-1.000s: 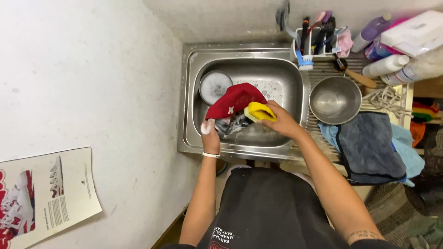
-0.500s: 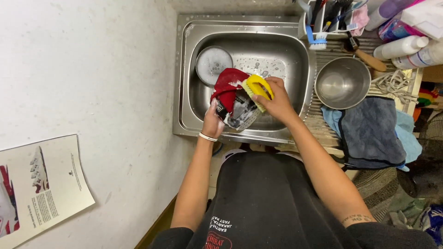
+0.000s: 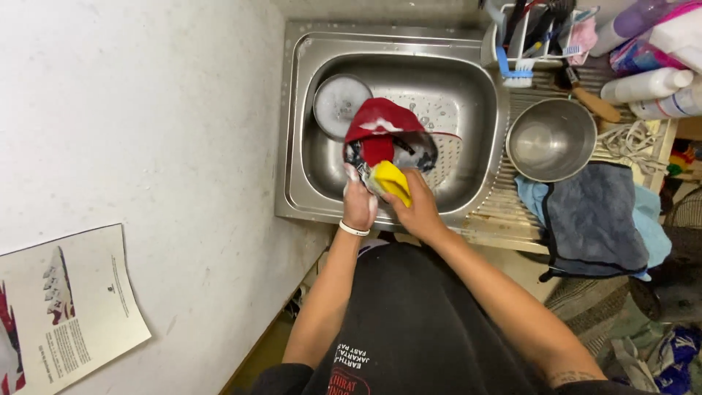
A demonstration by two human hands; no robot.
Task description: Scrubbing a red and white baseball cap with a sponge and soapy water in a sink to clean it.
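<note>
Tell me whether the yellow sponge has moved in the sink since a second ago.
Yes. The yellow sponge, in the right hand, has shifted from mid-basin toward the sink's front rim, nearer the left hand.

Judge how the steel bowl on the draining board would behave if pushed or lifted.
The steel bowl looks thin-walled, so probably light for its size. Its rounded, shiny sides suggest it may rock and feel slippery if wet. It rests on the ridged draining board, so a push would likely make it skid or chatter.

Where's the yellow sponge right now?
In the right hand, the yellow sponge presses against the red cap over the sink, beside the left hand.
</note>
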